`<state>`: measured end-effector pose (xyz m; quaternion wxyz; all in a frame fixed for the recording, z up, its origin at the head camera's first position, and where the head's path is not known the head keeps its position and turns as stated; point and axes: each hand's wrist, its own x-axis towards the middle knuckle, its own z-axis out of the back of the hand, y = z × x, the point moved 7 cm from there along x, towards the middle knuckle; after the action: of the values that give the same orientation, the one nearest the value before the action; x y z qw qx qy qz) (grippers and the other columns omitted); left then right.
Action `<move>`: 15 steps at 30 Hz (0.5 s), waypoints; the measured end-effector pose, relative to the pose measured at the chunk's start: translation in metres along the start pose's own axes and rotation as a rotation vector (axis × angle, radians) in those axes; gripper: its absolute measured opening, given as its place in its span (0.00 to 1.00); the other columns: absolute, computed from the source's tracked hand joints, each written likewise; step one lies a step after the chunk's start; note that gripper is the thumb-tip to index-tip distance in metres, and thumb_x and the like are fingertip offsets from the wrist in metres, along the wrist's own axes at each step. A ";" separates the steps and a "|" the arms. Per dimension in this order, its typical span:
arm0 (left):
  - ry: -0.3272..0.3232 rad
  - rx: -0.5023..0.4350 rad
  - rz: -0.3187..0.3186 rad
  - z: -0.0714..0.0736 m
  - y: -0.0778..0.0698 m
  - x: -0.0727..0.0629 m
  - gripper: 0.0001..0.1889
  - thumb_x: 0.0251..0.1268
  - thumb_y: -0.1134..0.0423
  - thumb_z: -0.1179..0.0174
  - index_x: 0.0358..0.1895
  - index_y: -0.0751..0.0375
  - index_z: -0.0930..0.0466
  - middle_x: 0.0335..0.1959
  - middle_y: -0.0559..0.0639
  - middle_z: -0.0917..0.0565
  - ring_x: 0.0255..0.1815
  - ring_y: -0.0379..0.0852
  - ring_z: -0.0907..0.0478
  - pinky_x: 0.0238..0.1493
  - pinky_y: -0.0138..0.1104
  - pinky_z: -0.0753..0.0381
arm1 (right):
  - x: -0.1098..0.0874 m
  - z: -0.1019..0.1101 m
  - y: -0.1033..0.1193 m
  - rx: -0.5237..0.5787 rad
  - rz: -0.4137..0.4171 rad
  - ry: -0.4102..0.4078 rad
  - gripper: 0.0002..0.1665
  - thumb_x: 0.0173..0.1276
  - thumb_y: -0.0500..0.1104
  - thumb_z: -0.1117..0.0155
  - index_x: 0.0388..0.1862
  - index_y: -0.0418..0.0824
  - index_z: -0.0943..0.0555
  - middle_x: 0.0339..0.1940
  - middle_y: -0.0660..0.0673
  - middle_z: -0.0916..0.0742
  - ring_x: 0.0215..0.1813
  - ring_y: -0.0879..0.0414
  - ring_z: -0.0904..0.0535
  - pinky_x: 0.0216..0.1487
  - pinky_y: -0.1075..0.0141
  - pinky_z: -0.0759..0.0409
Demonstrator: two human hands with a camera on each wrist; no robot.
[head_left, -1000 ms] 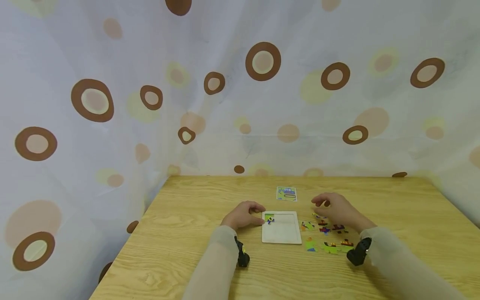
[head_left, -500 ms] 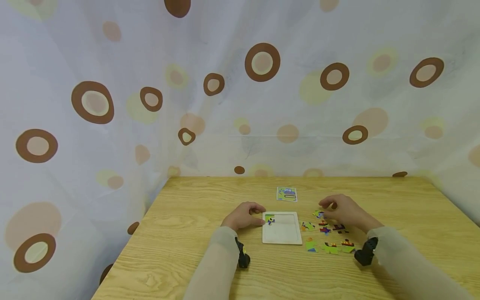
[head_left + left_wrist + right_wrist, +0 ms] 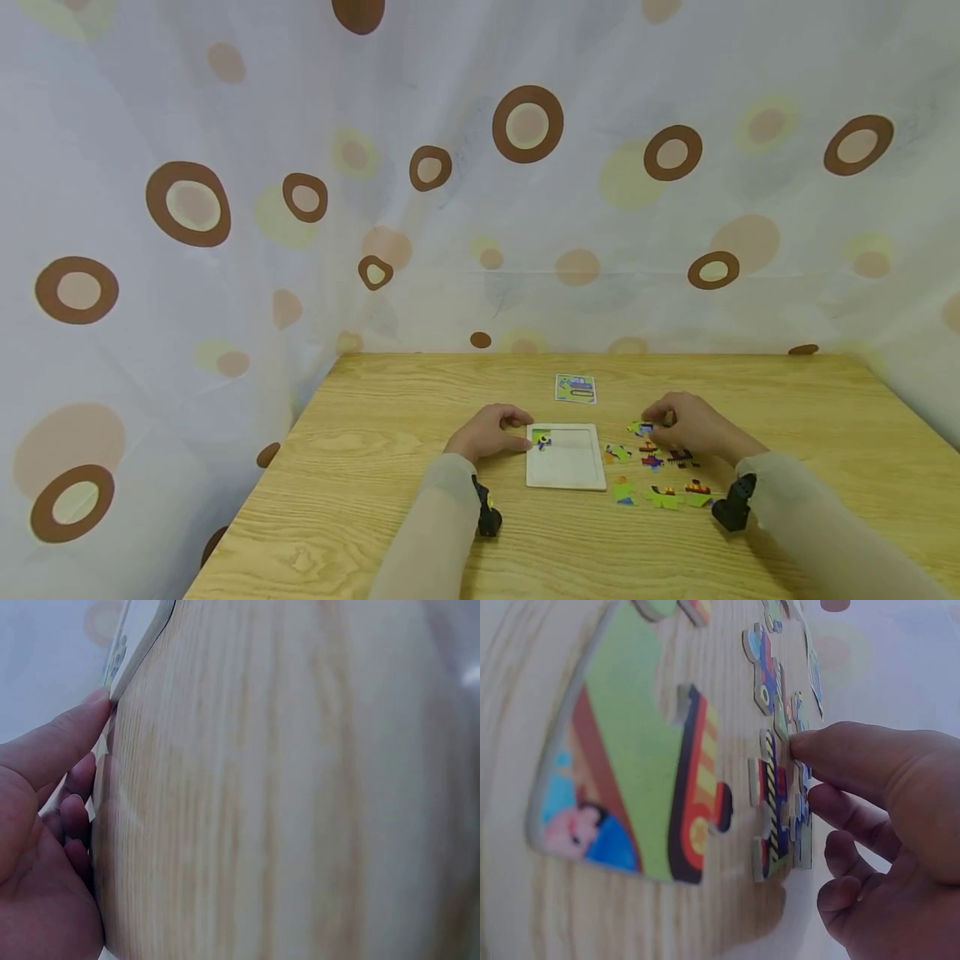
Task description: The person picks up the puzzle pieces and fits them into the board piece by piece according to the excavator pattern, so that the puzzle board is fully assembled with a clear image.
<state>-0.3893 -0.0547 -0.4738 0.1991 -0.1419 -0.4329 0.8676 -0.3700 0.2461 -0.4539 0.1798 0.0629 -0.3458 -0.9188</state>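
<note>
A square white puzzle tray (image 3: 566,475) lies on the table, with one green picture piece (image 3: 541,438) in its upper left corner. My left hand (image 3: 487,432) rests at the tray's left side, its thumb touching the rim and its forefinger at the far corner. In the left wrist view, the thumb (image 3: 71,735) meets the tray's edge while the other fingers curl loosely below. My right hand (image 3: 686,423) is over the scattered pieces, pinching a green and blue puzzle piece (image 3: 640,428) between thumb and forefinger. In the right wrist view, both fingertips reach the far pieces; their contact is partly hidden.
Several loose puzzle pieces lie right of the tray, among them a green one with an orange top (image 3: 623,490) and a dark one with red (image 3: 681,457). A picture card (image 3: 575,388) lies behind the tray. A patterned curtain (image 3: 480,208) hangs at the table's back edge.
My right hand has moved right, away from the tray, and its forefinger has come down at the green and blue piece. My left hand has stayed at the tray's rim.
</note>
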 end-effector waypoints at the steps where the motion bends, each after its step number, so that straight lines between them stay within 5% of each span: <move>1: 0.000 0.000 0.000 0.000 0.000 0.000 0.17 0.61 0.62 0.30 0.54 0.52 0.16 0.51 0.45 0.21 0.53 0.45 0.27 0.57 0.41 0.29 | 0.000 0.000 -0.001 0.003 -0.003 0.003 0.19 0.66 0.37 0.31 0.53 0.29 0.18 0.43 0.41 0.18 0.31 0.52 0.25 0.32 0.58 0.24; 15: 0.008 0.008 -0.002 -0.001 -0.005 -0.003 0.18 0.63 0.63 0.31 0.56 0.54 0.17 0.52 0.47 0.22 0.53 0.45 0.28 0.58 0.42 0.30 | 0.001 0.005 0.004 0.037 0.014 -0.029 0.19 0.66 0.45 0.29 0.50 0.35 0.16 0.40 0.45 0.18 0.31 0.52 0.27 0.28 0.60 0.24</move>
<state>-0.3849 -0.0531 -0.4698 0.2024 -0.1443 -0.4289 0.8685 -0.3710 0.2463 -0.4479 0.1800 0.0505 -0.3659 -0.9117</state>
